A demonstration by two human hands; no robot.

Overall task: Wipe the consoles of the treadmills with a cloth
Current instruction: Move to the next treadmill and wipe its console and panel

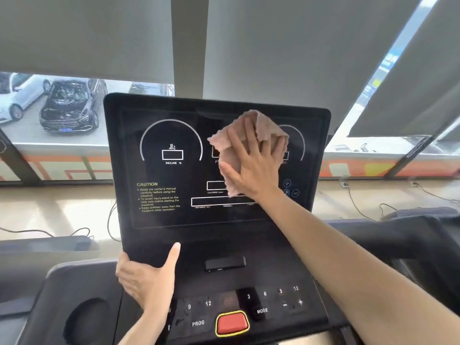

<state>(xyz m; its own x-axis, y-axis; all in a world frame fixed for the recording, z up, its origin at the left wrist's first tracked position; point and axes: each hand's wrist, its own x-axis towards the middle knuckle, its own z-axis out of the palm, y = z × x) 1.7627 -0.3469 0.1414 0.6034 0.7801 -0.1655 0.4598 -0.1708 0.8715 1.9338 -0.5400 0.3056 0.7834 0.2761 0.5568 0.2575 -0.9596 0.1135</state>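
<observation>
The right hand (254, 163) was flat with fingers spread, pressing a pink cloth (245, 135) against the upper right part of the black console screen (174, 215), right over the middle readouts. The left hand (146, 280) was open too, thumb up along the console's lower left edge, palm against it. The red stop button (232, 322) sat below, near the PROG and MODE keys.
</observation>
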